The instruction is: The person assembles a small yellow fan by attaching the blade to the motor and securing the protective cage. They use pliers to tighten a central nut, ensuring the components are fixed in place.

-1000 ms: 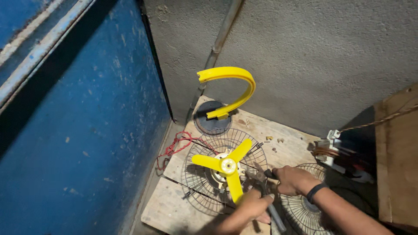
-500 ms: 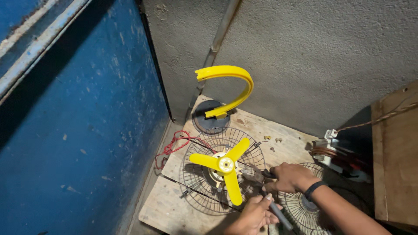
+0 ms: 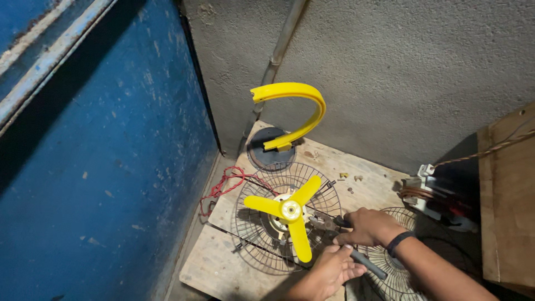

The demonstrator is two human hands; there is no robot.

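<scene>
Two wire fan guards [image 3: 251,223], one yellow blade [image 3: 290,214]

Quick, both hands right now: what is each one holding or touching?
Left hand: closed around the dark tool handle beside the wire fan guard.
Right hand: curled, fingers closed on a dark tool part at the guard's edge.

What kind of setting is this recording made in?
Probably a makeshift repair corner, not a proper workshop. A rough grey plastered wall meets a worn blue painted metal panel, and a bare wooden board carries a dismantled fan: a round wire guard with a yellow three-blade propeller.
</scene>
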